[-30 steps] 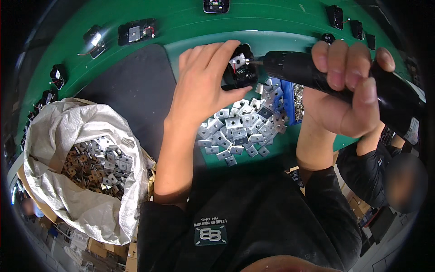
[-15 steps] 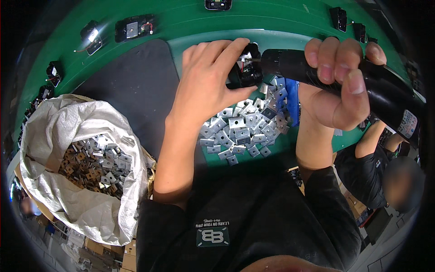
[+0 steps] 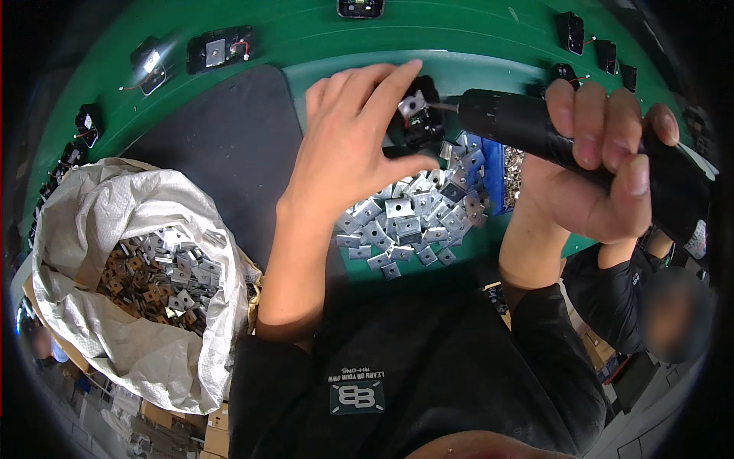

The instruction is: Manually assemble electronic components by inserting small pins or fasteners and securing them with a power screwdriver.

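Observation:
My right hand (image 3: 604, 161) is wrapped round a black electric screwdriver (image 3: 512, 118), whose thin bit points left. The bit's tip is close to a small black plastic housing (image 3: 424, 126); whether they touch I cannot tell. Inside the housing sit a silvery square metal plate (image 3: 413, 105) and some wiring. My left hand (image 3: 348, 141) is at the housing's left side, thumb and forefinger spread apart around it. The thumb stands off its near edge, and my fingers hide part of its left side. Just nearer lies a heap of square metal plates (image 3: 409, 222), each with a hole.
A white woven sack (image 3: 76, 229) of metal plates stands at left, beside a dark mat (image 3: 229, 130). A blue container (image 3: 495, 176) of small metal parts is by my right wrist. More black housings (image 3: 218, 50) line the green surface (image 3: 459, 30). Another person (image 3: 612, 298) is at right.
My right hand and the screwdriver have drawn back to the right, baring the bit and more of the blue container. The housing has tilted, showing its metal plate, and my left thumb has moved off it.

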### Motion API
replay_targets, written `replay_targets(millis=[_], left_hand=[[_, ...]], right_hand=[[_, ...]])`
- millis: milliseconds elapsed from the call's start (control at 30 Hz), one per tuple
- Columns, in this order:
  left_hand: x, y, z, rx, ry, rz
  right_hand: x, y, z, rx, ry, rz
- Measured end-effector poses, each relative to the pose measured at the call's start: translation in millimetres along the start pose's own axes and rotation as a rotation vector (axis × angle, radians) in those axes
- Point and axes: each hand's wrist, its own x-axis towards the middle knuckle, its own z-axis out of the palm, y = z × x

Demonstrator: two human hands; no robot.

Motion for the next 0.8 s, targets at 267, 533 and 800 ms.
replay_targets(millis=[267, 533, 800], left_hand=[[-5.3, -0.6, -3.8, -0.013, 0.260, 0.158], [-7.1, 1.2, -2.0, -0.010, 0.328, 0.227], [-8.3, 1.7, -4.1, -0.098, 0.356, 0.260]], right_hand=[[-2.3, -19.5, 4.6, 0.179, 0.093, 0.001], [-5.3, -25.4, 7.5, 0.165, 0.057, 0.010], [-8.8, -28.2, 15.2, 0.239, 0.136, 0.000]])
